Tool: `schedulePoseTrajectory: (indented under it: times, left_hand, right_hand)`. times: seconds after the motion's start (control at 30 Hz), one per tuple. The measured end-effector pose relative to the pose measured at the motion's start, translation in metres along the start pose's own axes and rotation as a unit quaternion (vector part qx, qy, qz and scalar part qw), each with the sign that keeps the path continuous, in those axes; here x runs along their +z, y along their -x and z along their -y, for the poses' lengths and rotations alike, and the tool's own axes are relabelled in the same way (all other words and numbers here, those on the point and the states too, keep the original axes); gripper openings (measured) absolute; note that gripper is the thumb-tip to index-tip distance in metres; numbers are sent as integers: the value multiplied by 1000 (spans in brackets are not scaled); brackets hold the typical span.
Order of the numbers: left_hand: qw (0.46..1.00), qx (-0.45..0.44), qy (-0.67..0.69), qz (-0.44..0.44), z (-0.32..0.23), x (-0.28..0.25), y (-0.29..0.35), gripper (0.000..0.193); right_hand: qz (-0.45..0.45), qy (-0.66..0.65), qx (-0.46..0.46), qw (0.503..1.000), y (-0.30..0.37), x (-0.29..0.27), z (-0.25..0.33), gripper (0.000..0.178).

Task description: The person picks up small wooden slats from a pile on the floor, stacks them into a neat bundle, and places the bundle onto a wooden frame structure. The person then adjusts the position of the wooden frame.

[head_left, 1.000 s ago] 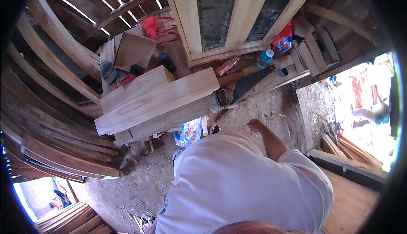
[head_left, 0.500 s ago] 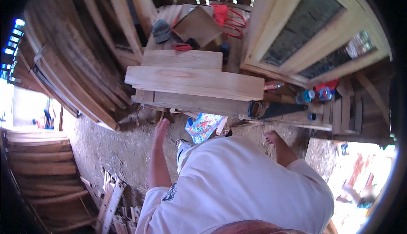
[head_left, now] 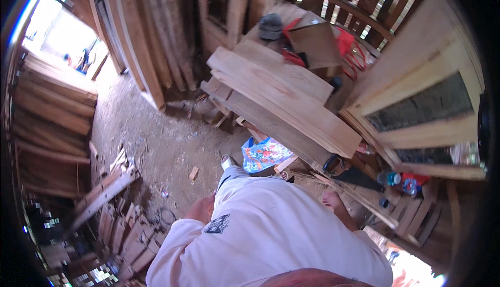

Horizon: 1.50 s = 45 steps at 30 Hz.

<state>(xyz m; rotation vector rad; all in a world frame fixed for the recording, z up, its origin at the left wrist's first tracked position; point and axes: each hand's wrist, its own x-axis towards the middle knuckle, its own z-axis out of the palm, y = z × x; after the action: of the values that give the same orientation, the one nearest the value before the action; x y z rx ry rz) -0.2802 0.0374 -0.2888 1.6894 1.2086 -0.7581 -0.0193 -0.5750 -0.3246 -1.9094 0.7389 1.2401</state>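
My left hand (head_left: 204, 207) hangs beside my left thigh, against the edge of my pale shirt; its fingers are mostly hidden and blurred. Low on my right side, my right hand (head_left: 331, 200) hangs with fingers loosely bent and nothing seen in it, short of the workbench's near edge. On the workbench (head_left: 271, 115) lie two pale planed boards, a wider front board (head_left: 291, 105) partly over a back board (head_left: 271, 66). A handsaw (head_left: 357, 176) with a dark handle rests at the bench's right end. A colourful floral bag (head_left: 264, 155) is on the floor by my feet.
A cap (head_left: 271, 27), a cardboard box (head_left: 316, 45) and a red bag (head_left: 346, 42) sit behind the boards. A wooden framed panel (head_left: 427, 105) stands at right, near plastic bottles (head_left: 388, 178). Planks (head_left: 135, 37) lean at left; wood offcuts (head_left: 130, 230) litter the lower-left floor.
My view has turned left, so the bench now slants down to the right and more floor shows at left. My left hand has drawn back to my thigh.
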Motion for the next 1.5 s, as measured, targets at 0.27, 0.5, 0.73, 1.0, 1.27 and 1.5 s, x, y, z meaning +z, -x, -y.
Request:
schedulePoseTrajectory:
  times: [0.27,0.5,0.73,1.0,1.27,1.5]
  left_hand:
    - [986,-30,135,-95,43,-13,24,74]
    - [946,-117,297,-51,71,4,41,80]
    - [901,-123,416,28,34,-68,1,83]
    - [987,24,132,-88,105,-109,-67,68]
    - [981,-96,105,-130,245,-119,-58,55]
    - [953,-155,252,-71,223,-154,-55,57]
  right_hand:
    - [85,28,-4,996,-27,31,86,23]
    - [134,167,-103,971,-21,135,239,23]
    - [171,238,-168,941,9,245,343,22]
    - [135,318,-111,932,20,319,387,22]
    - [138,353,-125,917,34,398,433,22]
    - [134,365,-143,910,56,445,496,23]
